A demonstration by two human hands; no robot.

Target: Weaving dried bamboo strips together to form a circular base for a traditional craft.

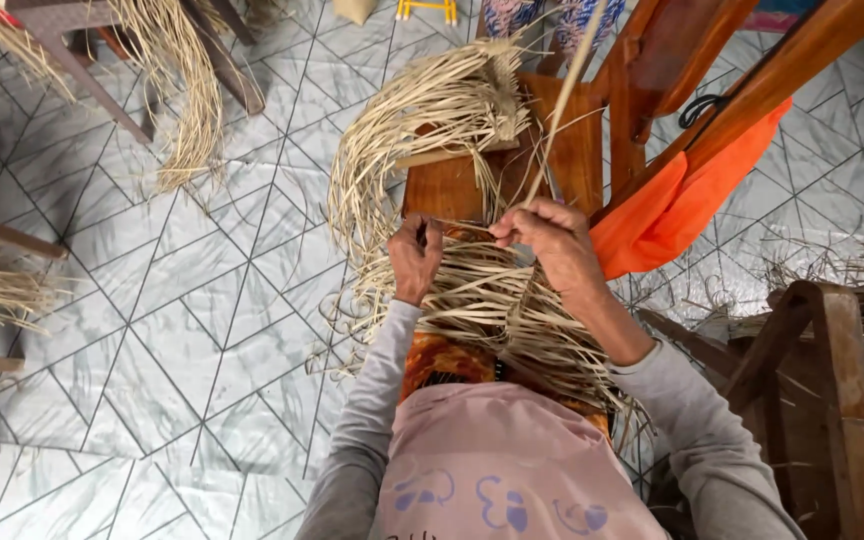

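Pinching pale straw strips (482, 290) on the lap, the left hand (415, 258) and right hand (550, 240) work against the wooden stool (449, 185) edge; open tiled floor (152, 330) lies leftward, orange cloth (672, 205) crowds rightward.

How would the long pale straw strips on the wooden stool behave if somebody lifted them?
The pale straw strips would probably flop, since they already droop in curves over the edge of the brown wooden stool. They look thin and flat, so likely light. The single strip pinched by the right hand stands straight upward, so a short length seems somewhat springy.
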